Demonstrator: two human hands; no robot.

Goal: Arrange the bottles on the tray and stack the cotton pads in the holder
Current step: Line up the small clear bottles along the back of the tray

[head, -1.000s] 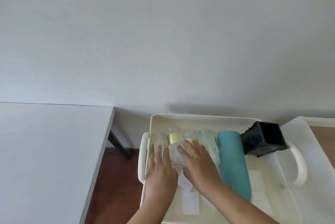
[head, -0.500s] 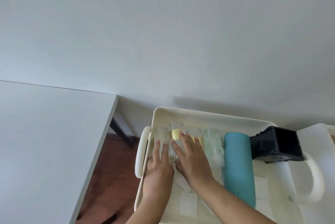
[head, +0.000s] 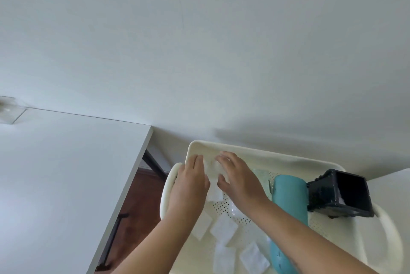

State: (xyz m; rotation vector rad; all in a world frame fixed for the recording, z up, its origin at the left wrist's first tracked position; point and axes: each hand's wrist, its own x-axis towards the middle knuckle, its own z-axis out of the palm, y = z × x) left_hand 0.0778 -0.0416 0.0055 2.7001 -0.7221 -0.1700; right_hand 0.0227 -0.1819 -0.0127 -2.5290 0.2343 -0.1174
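Observation:
A cream perforated tray [head: 255, 151] with loop handles holds everything. Small clear bottles [head: 212, 168], blurred, sit in its far left corner. My left hand [head: 190, 187] lies flat against their left side. My right hand [head: 239, 178] curls over them from the right, thumb underneath. A pale green clear bottle [head: 261, 174] peeks out beside my right wrist. To its right, a teal bottle [head: 288, 202] lies on its side. The black square holder [head: 341, 194] lies tipped over at the far right. Several white cotton pads [head: 224, 227] are scattered on the tray floor near me.
A white table [head: 66, 174] stands to the left, with a gap of brown floor [head: 137, 202] between it and the tray. A white wall rises right behind the tray. Another white surface [head: 395, 185] shows at the right edge.
Both hands have slid the small clear bottles toward the tray's far left corner. The camera has tilted, so more of the tray and the pads shows.

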